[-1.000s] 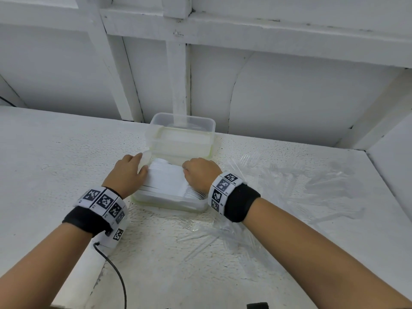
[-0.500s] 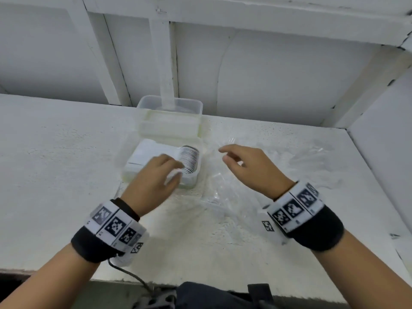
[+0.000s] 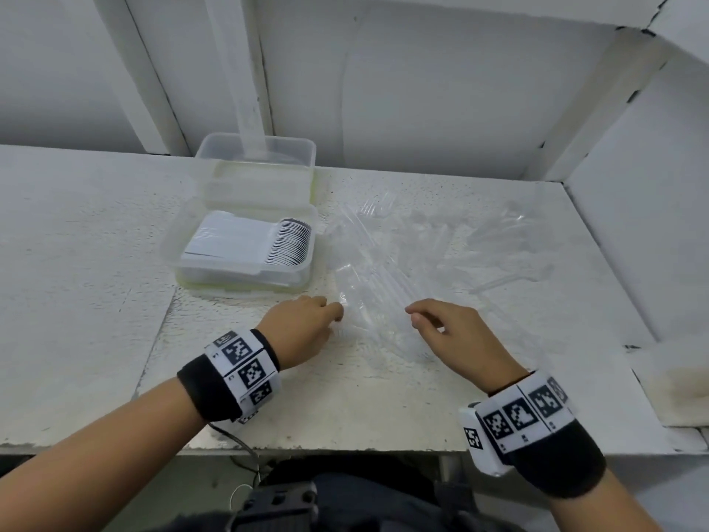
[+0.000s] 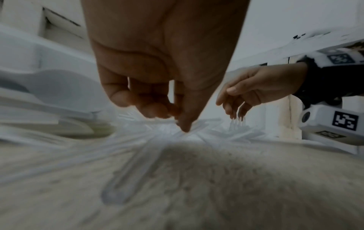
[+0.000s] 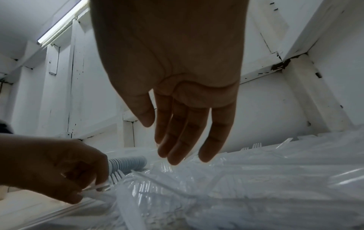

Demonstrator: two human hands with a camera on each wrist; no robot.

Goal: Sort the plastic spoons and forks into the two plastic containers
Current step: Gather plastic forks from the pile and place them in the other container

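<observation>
The near clear container (image 3: 180, 263) holds a neat stack of white spoons (image 3: 249, 243). Behind it stands the far container (image 3: 307, 147), whose contents I cannot make out. A loose pile of clear forks (image 3: 387, 270) lies to the right of both. At the pile's near left edge, my left hand (image 3: 337, 314) has curled fingers and pinches a clear fork (image 5: 110, 182); its thumb (image 4: 185, 124) points down onto the pile. My right hand (image 3: 414, 316) hovers over the pile's near side with straight, relaxed fingers (image 5: 177, 152) and holds nothing.
The white table (image 3: 96, 282) ends at a front edge close to my body, and a side wall (image 3: 633, 243) bounds it on the right. A white panelled back wall (image 3: 422, 90) rises just behind the containers. A cable (image 3: 238, 443) hangs from my left wrist.
Both hands have left the spoon container and come toward the table's front right, to the fork pile. The left hand has closed on a fork. The head view has dropped and shifted.
</observation>
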